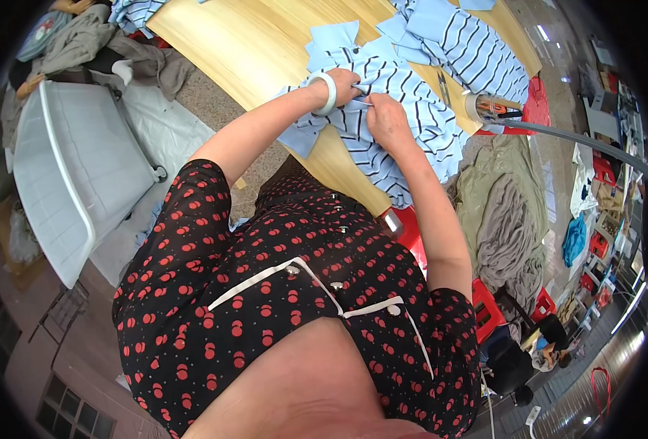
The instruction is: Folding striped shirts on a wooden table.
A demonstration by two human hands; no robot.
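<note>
A light blue striped garment [428, 117] lies bunched on the wooden table in front of me, its lower part hanging over the near edge. My left hand [344, 86], with a pale bangle on the wrist, is closed on a fold of it. Close by on the right, my right hand [388, 121] pinches the same cloth, fingertips near those of the left. The exact bit of fabric between my fingers is partly hidden. Plain light blue pieces [335, 34] lie beyond the hands.
More striped garments [478, 47] are piled at the table's far right. Thread snips [443, 88] and a round container of tools [483, 108] sit near the right edge of the table [229, 44]. A white bin [82, 161] stands left; another person's hand [30, 86] shows behind it. Grey cloth [511, 227] lies right.
</note>
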